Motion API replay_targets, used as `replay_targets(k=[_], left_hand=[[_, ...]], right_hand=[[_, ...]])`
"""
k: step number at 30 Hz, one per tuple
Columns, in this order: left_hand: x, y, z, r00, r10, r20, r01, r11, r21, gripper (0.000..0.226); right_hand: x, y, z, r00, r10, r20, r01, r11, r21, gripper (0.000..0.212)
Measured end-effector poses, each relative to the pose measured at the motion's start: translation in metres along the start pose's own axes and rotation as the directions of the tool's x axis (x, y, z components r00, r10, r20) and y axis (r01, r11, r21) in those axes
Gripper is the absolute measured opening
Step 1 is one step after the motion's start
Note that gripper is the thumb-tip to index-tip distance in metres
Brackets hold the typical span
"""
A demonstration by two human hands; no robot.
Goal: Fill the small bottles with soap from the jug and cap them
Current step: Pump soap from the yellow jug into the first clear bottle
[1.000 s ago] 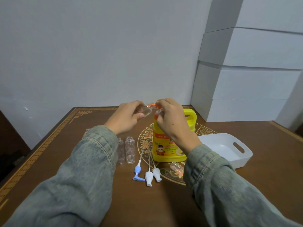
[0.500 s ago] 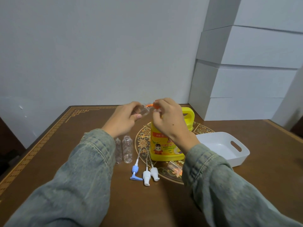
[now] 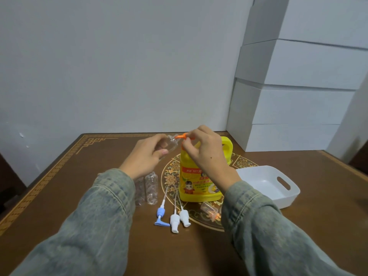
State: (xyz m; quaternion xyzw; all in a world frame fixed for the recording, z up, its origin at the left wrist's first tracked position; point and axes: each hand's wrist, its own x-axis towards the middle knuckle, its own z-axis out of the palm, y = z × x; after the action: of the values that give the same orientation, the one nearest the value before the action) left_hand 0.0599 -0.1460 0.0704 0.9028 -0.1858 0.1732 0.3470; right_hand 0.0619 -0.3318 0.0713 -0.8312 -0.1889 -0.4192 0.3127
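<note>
My left hand (image 3: 146,156) stays clamped round a tilted clear bottle (image 3: 168,145), its mouth at the orange pump spout (image 3: 180,136) of the yellow jug (image 3: 201,176); my right hand (image 3: 203,148) has kept pressing that pump, so filling continues. Whether soap flows, I can't tell.

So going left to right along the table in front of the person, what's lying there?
Two empty clear bottles → blue pump cap → two white pump caps → yellow soap jug → white tray.
</note>
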Motion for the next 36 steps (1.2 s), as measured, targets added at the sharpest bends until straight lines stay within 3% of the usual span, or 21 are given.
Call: replay_targets(k=[8, 14, 23, 28, 36], left_hand=[[0.006, 0.012, -0.013, 0.999, 0.049, -0.020, -0.048, 0.996, 0.074, 0.036], [0.002, 0.007, -0.006, 0.999, 0.032, -0.010, -0.031, 0.996, 0.081, 0.037], [0.003, 0.009, -0.008, 0.999, 0.029, -0.024, -0.028, 0.999, 0.034, 0.036], [0.001, 0.008, -0.004, 1.000, 0.017, -0.025, -0.016, 0.999, 0.033, 0.037], [-0.009, 0.003, 0.003, 1.000, 0.001, -0.013, -0.001, 1.000, 0.018, 0.038]], right_hand=[[0.030, 0.005, -0.016, 0.996, -0.011, 0.087, 0.012, 1.000, -0.004, 0.021], [0.020, 0.010, -0.002, 1.000, 0.001, 0.024, -0.001, 1.000, -0.012, 0.024], [0.036, 0.008, -0.005, 0.994, 0.096, 0.054, -0.096, 0.995, -0.005, 0.020], [0.025, 0.005, 0.002, 0.997, 0.076, -0.015, -0.076, 0.997, -0.029, 0.030], [0.017, 0.009, 0.010, 0.997, 0.078, 0.008, -0.076, 0.987, -0.144, 0.028]])
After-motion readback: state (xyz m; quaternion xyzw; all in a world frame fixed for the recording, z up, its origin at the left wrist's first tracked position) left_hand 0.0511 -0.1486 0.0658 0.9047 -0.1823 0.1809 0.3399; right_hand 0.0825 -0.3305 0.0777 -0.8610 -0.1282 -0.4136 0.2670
